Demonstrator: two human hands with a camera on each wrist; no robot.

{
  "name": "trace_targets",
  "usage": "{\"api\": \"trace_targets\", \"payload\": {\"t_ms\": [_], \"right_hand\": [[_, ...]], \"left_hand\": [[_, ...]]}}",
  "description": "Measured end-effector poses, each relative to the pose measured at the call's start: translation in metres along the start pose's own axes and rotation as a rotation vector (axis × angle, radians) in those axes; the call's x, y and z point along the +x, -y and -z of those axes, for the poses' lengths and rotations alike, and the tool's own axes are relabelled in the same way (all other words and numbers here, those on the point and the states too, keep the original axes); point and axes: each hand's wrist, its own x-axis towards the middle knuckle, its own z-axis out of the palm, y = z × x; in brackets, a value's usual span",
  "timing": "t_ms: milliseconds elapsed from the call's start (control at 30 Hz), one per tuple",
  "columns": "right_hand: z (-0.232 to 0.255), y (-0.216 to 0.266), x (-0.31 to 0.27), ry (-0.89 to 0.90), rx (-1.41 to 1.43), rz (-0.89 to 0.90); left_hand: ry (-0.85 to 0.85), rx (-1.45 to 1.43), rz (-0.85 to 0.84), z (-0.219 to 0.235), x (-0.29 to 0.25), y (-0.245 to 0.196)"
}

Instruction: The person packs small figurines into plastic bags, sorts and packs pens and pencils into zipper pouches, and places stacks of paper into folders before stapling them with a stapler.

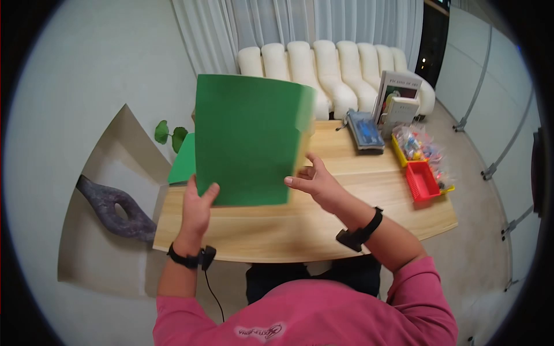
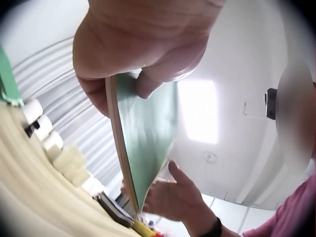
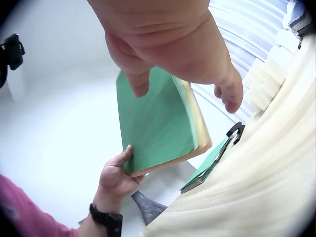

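Note:
A thick green folder [image 1: 248,138] is raised upright over the table, with cream and yellow layers along its right edge. My left hand [image 1: 197,212] grips its lower left corner, thumb on the front face and fingers behind. At the folder's right edge is my right hand [image 1: 323,187], its fingers spread and its thumb held apart from them. The right wrist view has the same folder [image 3: 153,128] beyond the right thumb, with the left hand [image 3: 118,177] at its bottom corner. Seen edge-on in the left wrist view, the folder [image 2: 148,133] runs from the left thumb toward the right hand [image 2: 170,200].
A green clipboard [image 3: 210,162] lies at the table's left, partly behind the folder. On the right are a blue pouch [image 1: 366,131], upright books [image 1: 398,104], a red basket [image 1: 422,181] and a yellow basket [image 1: 399,151] of small packets. A white sofa [image 1: 329,75] stands behind the table.

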Motion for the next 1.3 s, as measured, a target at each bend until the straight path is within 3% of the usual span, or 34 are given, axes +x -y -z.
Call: {"api": "trace_targets", "payload": {"t_ms": [33,67,133,167,233,433,467,533,867,933,1067,1100,1167,1200,1233,1267,1300], "right_hand": [[0.000,0.000,0.000,0.013,0.158,0.171],[0.006,0.005,-0.002,-0.021,0.074,0.294],[0.021,0.009,-0.016,-0.003,-0.002,0.230],[0.026,0.007,-0.026,0.001,-0.042,0.167],[0.026,0.001,-0.040,0.028,-0.066,0.220],[0.043,-0.031,-0.051,0.055,-0.014,0.113],[0.045,-0.034,-0.052,0.055,-0.020,0.118],[0.046,-0.039,-0.054,0.072,0.024,0.131],[0.042,-0.059,-0.059,0.010,-0.069,0.319],[0.045,-0.057,-0.056,-0.009,-0.206,0.326],[0.034,-0.044,-0.052,0.017,-0.356,0.321],[0.027,-0.038,-0.049,0.025,-0.354,0.309],[0.012,-0.025,-0.041,0.060,-0.444,0.081],[-0.002,-0.010,-0.038,0.062,-0.431,-0.069],[-0.007,-0.012,-0.027,0.062,-0.424,-0.080],[-0.010,-0.019,-0.015,0.134,-0.470,-0.257],[-0.012,-0.031,-0.005,0.209,-0.512,-0.432]], "left_hand": [[-0.009,-0.027,-0.009,-0.006,-0.008,0.005],[0.119,-0.109,0.031,-0.012,-0.017,0.011],[0.269,-0.235,0.132,-0.023,-0.031,0.027],[0.251,-0.262,0.125,-0.024,-0.033,0.036],[0.376,-0.103,0.017,-0.027,-0.038,0.051],[0.162,0.054,0.001,-0.048,-0.052,0.066],[0.162,0.049,-0.005,-0.051,-0.051,0.067],[0.204,-0.246,0.022,-0.053,-0.052,0.068],[0.243,-0.137,0.006,-0.050,-0.068,0.071],[0.211,-0.003,-0.093,-0.052,-0.065,0.067],[0.093,-0.194,0.078,-0.045,-0.050,0.061],[0.084,-0.192,0.089,-0.036,-0.038,0.064],[0.079,0.096,0.289,-0.013,-0.013,0.073],[0.081,0.100,0.303,-0.004,-0.002,0.073],[0.156,0.174,0.494,0.004,0.010,0.072],[0.230,0.248,0.687,0.011,0.015,0.072],[0.231,0.254,0.697,0.019,0.017,0.086]]}}
